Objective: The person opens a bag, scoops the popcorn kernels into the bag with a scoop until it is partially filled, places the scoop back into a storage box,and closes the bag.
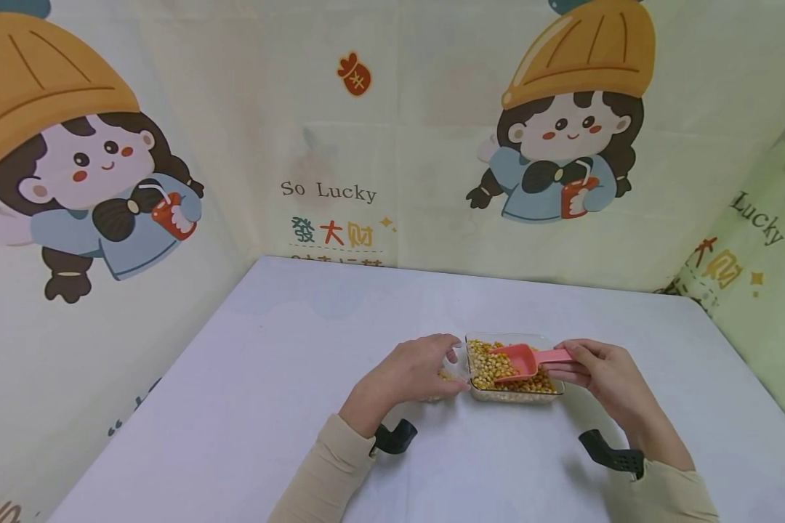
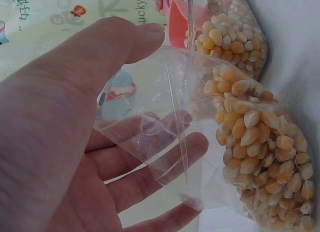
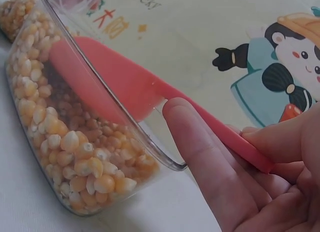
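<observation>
My right hand (image 1: pixel 602 374) grips the handle of a pink scoop (image 1: pixel 522 361), thumb on one side and fingers along the other. The scoop's bowl lies in a clear glass container (image 3: pixel 107 84) of yellow corn kernels (image 3: pixel 75 157). To its left, a clear plastic bag (image 2: pixel 155 97) stands with corn kernels (image 2: pixel 270 162) in its lower part. Above them my left hand (image 1: pixel 419 369) reaches around the bag's upper part, thumb and fingers spread wide apart. Through the film, its extended fingertips show against the bag.
Bag and container stand side by side on a white-covered table (image 1: pixel 314 349). Behind and beside it hang cream cloth walls (image 1: pixel 432 145) printed with cartoon figures. Each wrist wears a black mount (image 1: pixel 395 437) near its beige sleeve (image 1: pixel 330 465).
</observation>
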A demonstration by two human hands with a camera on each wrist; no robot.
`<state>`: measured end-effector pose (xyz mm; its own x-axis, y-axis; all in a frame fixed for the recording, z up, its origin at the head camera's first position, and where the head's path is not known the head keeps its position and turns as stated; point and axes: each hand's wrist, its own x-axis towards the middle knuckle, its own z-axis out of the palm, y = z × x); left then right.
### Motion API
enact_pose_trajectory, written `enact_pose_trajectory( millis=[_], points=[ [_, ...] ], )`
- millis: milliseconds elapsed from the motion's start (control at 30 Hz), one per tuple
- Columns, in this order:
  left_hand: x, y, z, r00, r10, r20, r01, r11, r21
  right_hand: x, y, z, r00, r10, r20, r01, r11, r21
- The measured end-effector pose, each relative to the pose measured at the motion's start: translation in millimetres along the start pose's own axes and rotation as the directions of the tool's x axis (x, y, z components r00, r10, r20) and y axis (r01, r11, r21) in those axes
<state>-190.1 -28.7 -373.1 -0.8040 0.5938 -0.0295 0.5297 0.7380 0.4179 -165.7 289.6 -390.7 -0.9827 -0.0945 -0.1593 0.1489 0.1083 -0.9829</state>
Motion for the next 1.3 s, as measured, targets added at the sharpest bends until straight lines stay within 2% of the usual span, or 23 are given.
enact_pose_trajectory(
  millis=[167, 767, 1100, 1300],
  points=[
    [0.5, -0.3, 0.1, 1.0, -0.003, 0.002, 0.003, 1.0, -0.002, 2, 4, -4, 1.0, 0.014, 0.019, -0.016, 0.995, 0.103],
    [1.5, -1.7, 1.2, 1.0, -0.001, 0.001, 0.001, 1.0, 0.004, 4, 11, -11, 0.998, 0.03, 0.048, -0.041, 0.969, 0.245],
    [1.5, -1.4, 1.1, 1.0, 0.001, 0.002, -0.001, 1.0, 0.007, 0, 9, -13, 0.997, -0.026, 0.075, -0.002, 0.937, 0.35],
    [2.0, -2.0, 1.5, 1.0, 0.003, -0.003, -0.003, 1.0, 0.01, -1, 6, -12, 0.994, -0.066, 0.085, 0.029, 0.926, 0.375]
  ],
)
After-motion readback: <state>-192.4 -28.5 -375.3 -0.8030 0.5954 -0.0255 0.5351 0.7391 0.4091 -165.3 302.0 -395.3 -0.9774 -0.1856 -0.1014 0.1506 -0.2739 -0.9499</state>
